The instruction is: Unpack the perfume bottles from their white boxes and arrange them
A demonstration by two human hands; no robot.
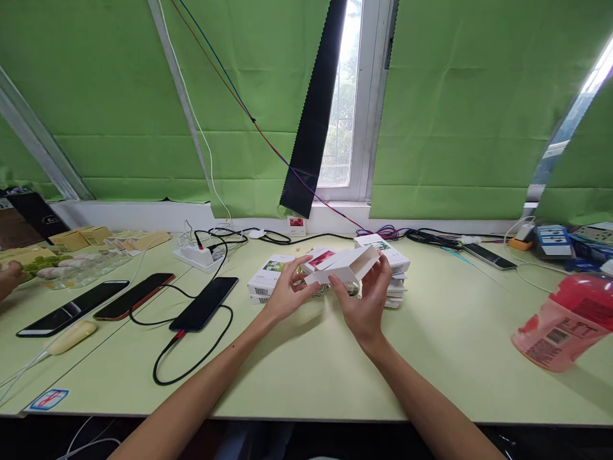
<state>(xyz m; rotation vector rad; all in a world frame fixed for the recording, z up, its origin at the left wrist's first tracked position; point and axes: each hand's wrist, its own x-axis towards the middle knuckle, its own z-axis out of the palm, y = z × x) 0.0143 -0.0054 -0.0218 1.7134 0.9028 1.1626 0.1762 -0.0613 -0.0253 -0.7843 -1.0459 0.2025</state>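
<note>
Between my hands, above the table, a small white cardboard box (342, 263) is held tilted, its end facing right standing open. My left hand (290, 289) grips the box's left end between thumb and fingers. The right end is in my right hand (366, 299), thumb in front and fingers behind. Left of the box lies a short stack of white printed boxes (268, 276) with a green picture. To the right, a taller stack of similar boxes (385, 255) stands partly behind my right hand. Some small items behind the held box are mostly hidden.
Left are several phones (205, 304) with charging cables and a white power strip (196, 254). Another person's hand (10, 278) is at the far left, near a clear tray (81, 271). A pink-red plastic jar (560, 322) stands right. Cables (431, 236) run along the back.
</note>
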